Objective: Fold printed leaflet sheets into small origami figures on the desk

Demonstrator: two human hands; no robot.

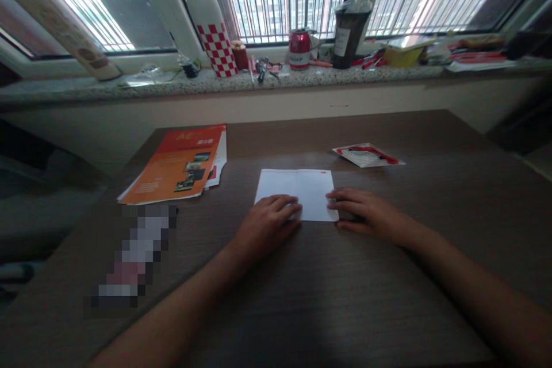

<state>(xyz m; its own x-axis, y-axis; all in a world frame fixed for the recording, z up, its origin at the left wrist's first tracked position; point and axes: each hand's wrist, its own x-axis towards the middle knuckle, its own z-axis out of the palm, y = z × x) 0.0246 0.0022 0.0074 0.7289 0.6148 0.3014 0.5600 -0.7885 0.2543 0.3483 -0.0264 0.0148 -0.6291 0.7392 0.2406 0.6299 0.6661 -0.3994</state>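
A white sheet of paper (pixel 313 195) with a faint upright crease and a small red mark at its top right corner lies flat on the dark wooden table. Over its lower left part rests my left hand (pixel 273 215), palm down with the fingers stretched out. At the sheet's right edge my right hand (pixel 364 213) has its fingers spread, the tips touching the paper. Neither hand grips anything. Part of the sheet's left side is hidden under my left hand.
An orange booklet (pixel 181 164) lies on loose papers at the table's left, with a blurred-out object (pixel 135 256) nearer me. A clear packet with red edging (pixel 366 155) lies at the back right. The windowsill holds a checkered bottle (pixel 215 46), a red can (pixel 299 49) and a dark lidded cup (pixel 349 37).
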